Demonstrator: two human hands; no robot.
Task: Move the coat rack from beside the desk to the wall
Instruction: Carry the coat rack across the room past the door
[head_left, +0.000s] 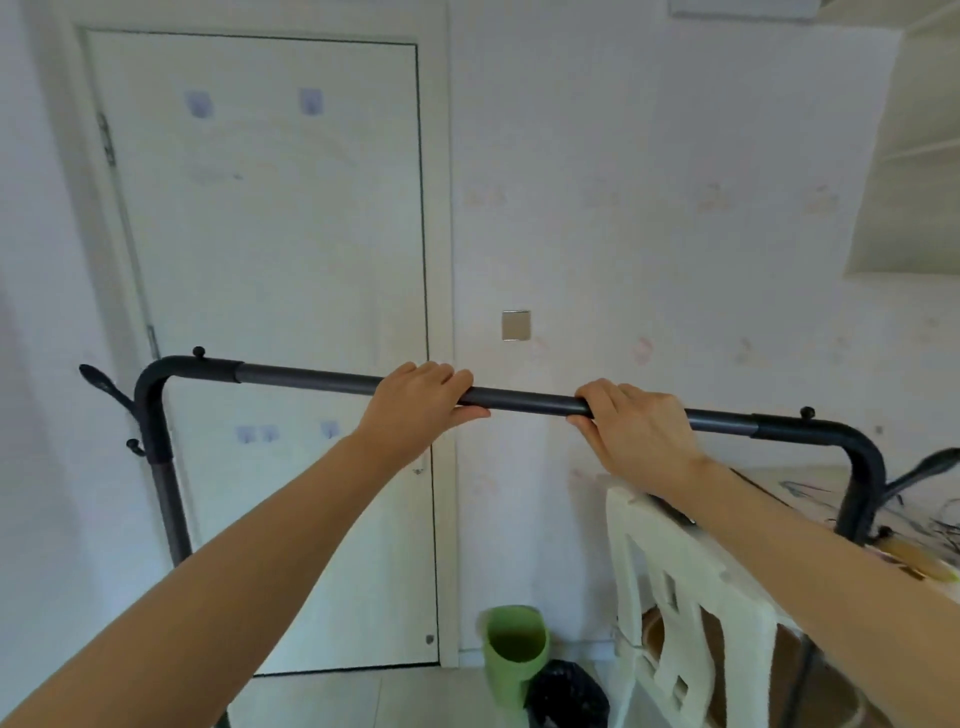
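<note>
1. Two bare hands grip the top bar of the coat rack (524, 400), both closed around it with fingers over the top and thumbs beneath.
2. The left hand (415, 405) wraps the bar near its middle; the right hand (636, 423) wraps it a little further along, with a short stretch of bare bar between them.
3. Out past the left hand the bar bends down into an upright post with black hooks; past the right hand it bends down the same way, with another hook there.
4. Beyond the hands, behind the bar, stand a closed white door (270, 312) and a pale wall (649, 234).
5. Below the right hand is a white chair (670, 587); the table (919, 519) lies just past that forearm.
6. Low between the forearms sits a green bin (514, 654) with a black bag (569, 693) touching it.
</note>
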